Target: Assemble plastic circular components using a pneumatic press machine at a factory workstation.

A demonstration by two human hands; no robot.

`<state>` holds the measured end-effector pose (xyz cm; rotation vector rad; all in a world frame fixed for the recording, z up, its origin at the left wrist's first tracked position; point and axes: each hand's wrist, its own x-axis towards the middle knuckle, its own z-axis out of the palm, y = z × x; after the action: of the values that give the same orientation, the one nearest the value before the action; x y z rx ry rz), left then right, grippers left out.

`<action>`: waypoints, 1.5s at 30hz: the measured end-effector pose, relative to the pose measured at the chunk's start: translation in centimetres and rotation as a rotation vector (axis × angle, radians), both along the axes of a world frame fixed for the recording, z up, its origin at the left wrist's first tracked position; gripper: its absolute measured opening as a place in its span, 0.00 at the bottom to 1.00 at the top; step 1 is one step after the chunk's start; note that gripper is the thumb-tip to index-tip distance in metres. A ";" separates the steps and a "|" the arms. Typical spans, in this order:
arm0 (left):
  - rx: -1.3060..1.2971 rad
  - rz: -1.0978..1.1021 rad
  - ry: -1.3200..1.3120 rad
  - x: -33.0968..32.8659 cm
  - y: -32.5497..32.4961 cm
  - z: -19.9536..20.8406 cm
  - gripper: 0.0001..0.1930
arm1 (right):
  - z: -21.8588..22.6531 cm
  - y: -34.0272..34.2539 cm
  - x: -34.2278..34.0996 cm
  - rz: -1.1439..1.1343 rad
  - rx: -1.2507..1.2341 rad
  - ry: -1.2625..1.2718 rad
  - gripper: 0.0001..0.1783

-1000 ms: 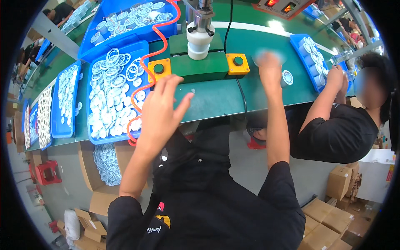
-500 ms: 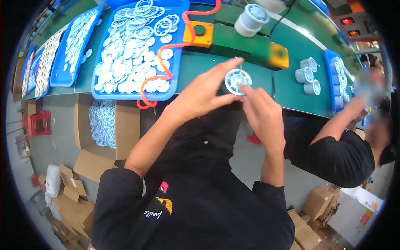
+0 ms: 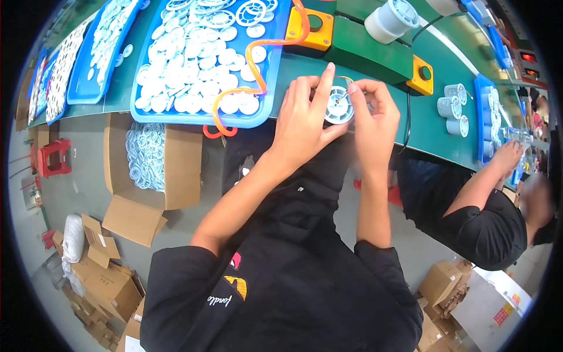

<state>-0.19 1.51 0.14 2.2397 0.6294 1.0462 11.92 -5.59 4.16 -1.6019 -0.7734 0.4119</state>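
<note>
Near the bench's front edge, my left hand (image 3: pixel 300 127) is closed around a pale blue, spoked plastic spool (image 3: pixel 339 107), with the round face turned up. Its index finger stretches past the far rim and the thumb lies under the near rim. A thin orange wire (image 3: pixel 343 77) arcs over the spool's far side towards my right fingers. My right hand (image 3: pixel 377 120) is at the spool's right side, thumb and curled fingers pinched together by the wire's end. The fingers partly hide whatever is between them.
On the left, a blue tray (image 3: pixel 267 111) holds many pale discs and rings, crossed by a coiled orange hose (image 3: pixel 256 64). Ahead are a green housing with yellow button boxes (image 3: pixel 311 29) and a larger spool (image 3: pixel 392 22). Finished-looking spools (image 3: pixel 450 107) and a co-worker's arm (image 3: pixel 478 190) are right.
My right hand has moved from the spool's near face up to its right rim beside the wire. The whole view has shifted. The co-worker's hand now reaches beside the right-hand tray.
</note>
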 end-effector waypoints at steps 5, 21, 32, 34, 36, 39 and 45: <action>-0.004 -0.026 -0.010 0.1 0.3 0.3 0.51 | -0.2 0.5 0.8 -0.045 -0.018 0.269 0.06; -0.086 -0.009 -0.030 -0.1 0.7 -0.3 0.41 | 6.7 9.7 -12.6 0.439 -0.348 -1.066 0.14; -0.058 -0.144 -0.037 0.3 1.2 -1.0 0.41 | 4.0 11.9 -10.2 0.474 -0.135 -0.855 0.11; -0.090 -0.056 0.070 -2.3 1.6 -1.1 0.38 | 5.7 8.0 -10.0 0.392 -0.059 -0.700 0.16; -0.038 -0.147 0.074 -1.6 1.6 -1.9 0.30 | 6.2 3.1 -6.5 0.150 -0.161 -0.320 0.14; -0.085 -0.113 -0.068 -0.4 1.3 -0.1 0.34 | 4.5 -1.2 -1.7 0.058 -0.192 -0.024 0.11; -0.066 -0.114 -0.062 -0.7 1.5 -0.5 0.37 | 3.4 -1.2 -1.3 0.061 -0.249 -0.278 0.12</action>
<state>-0.86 3.04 -0.33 2.1515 0.4973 1.0190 10.60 -6.82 7.61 -1.8984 -1.0146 0.3424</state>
